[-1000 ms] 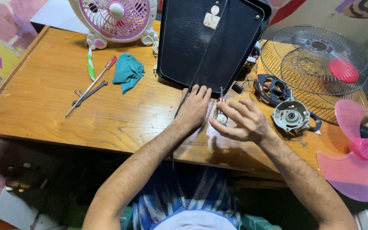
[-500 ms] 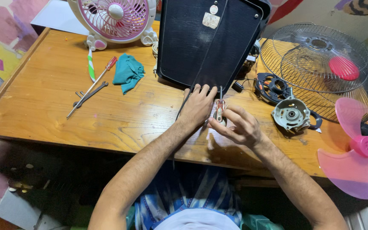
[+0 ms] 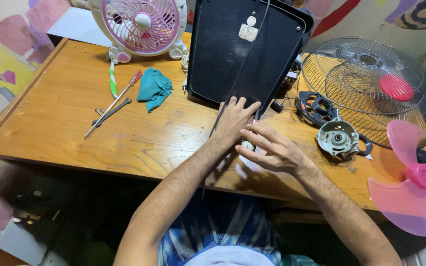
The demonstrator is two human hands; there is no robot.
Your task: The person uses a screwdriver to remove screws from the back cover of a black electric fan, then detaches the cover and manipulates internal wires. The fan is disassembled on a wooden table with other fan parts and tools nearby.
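Left hand point(image 3: 233, 119) lies flat, fingers spread, on the bench point(image 3: 50, 118) against the lower edge of the black panel point(image 3: 242, 49), beside its black cord point(image 3: 216, 123); open grip, holding nothing. Right hand point(image 3: 272, 150) has slid in closer to the left since half a second ago, fingers now loosely curled over a small white part point(image 3: 247, 145); can't tell if it's pinched. Motor housing point(image 3: 337, 138) sits just right of it, screwdriver point(image 3: 117, 97) and teal cloth point(image 3: 154, 87) unmoved.
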